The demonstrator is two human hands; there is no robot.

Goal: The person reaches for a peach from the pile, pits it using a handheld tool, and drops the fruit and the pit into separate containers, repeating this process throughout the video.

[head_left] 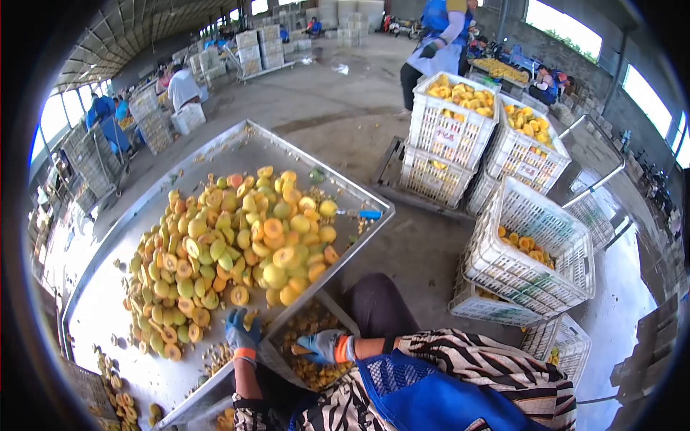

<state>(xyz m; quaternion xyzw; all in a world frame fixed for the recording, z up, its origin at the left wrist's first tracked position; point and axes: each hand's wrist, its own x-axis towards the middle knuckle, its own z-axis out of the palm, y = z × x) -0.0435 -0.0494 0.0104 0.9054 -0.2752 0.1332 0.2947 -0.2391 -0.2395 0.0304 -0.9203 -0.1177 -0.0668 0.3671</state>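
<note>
L hand [243,334], gloved, rests on fruit pile [230,244] at near edge of tray [108,316]; can't tell if it's closed. R hand [323,346] curled over bin [343,314] just under tray rim, grip unclear too. Prob. the pick-a-fruit step; next needs one fruit singled out, firm close.

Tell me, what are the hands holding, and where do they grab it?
Cannot tell for sure: the left hand touches the fruit pile; the right hand seems to pinch something small.
</note>
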